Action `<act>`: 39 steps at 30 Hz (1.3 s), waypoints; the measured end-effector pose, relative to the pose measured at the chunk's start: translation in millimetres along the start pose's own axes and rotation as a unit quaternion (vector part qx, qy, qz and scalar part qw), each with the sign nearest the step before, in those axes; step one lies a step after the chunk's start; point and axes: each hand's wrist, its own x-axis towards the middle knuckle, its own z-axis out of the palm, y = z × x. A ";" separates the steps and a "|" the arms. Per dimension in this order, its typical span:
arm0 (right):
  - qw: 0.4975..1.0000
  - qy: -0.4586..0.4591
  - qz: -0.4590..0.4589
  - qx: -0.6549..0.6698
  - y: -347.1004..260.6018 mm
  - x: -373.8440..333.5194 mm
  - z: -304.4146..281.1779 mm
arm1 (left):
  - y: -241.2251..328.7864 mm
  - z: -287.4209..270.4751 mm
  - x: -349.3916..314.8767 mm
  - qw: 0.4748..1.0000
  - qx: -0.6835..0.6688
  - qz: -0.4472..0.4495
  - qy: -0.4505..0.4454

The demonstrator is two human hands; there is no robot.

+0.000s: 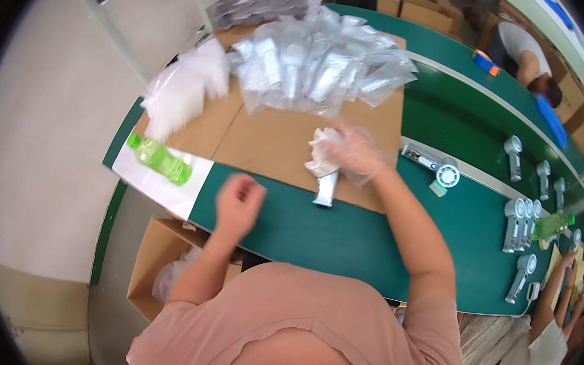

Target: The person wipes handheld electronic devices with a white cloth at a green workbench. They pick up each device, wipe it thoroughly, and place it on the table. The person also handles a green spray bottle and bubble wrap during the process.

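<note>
As right hand [357,153] meets white wrap [319,155] near the cardboard's front edge [272,171], grips unreadable, wrapping seems underway; left hand [239,204] should help.

Factory workshop, green workbench [288,234], handheld fans [514,157], cardboard boxes [425,16]

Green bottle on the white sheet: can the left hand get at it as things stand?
Probably yes: the left hand is to the right of the green bottle, and nothing seems to stand between them.
</note>
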 end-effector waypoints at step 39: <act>0.565 0.018 0.059 0.823 31.1 -103.6 22.2 | 44.6 91.8 -6.4 0.922 -0.069 0.047 -0.379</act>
